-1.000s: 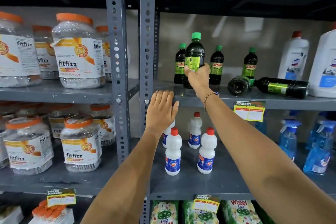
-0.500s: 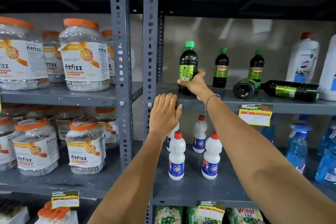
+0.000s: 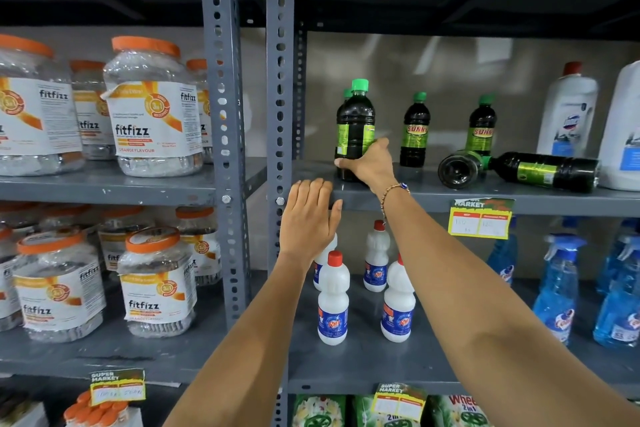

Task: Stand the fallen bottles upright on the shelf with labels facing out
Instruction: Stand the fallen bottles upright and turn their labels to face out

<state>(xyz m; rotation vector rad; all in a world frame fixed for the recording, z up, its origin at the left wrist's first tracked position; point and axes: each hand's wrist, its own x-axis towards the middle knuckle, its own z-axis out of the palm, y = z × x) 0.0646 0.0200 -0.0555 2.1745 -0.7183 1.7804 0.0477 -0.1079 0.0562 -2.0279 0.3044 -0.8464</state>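
Observation:
A dark bottle with a green cap (image 3: 355, 121) stands upright at the left of the grey shelf (image 3: 429, 196). Its green label is turned sideways, and my right hand (image 3: 369, 163) grips its base. Another green cap peeks out behind it. Two upright Sunny bottles (image 3: 415, 130) (image 3: 481, 126) stand further back with labels facing out. Two dark bottles lie fallen: one shows its round bottom (image 3: 459, 169), the other (image 3: 545, 170) lies lengthwise. My left hand (image 3: 309, 215) rests flat against the shelf's front edge, fingers together, holding nothing.
White cleaner jugs (image 3: 568, 111) stand at the shelf's right end. Perforated steel uprights (image 3: 280, 80) bound the left side. Fitfizz jars (image 3: 152, 107) fill the neighbouring rack. Small white bottles (image 3: 333, 302) and blue spray bottles (image 3: 557, 288) stand on the shelf below. A price tag (image 3: 479, 218) hangs off the edge.
My right hand has set the lifted bottle down onto the shelf and slid from its label to its base. The label has turned sideways. My left hand stays at the shelf edge.

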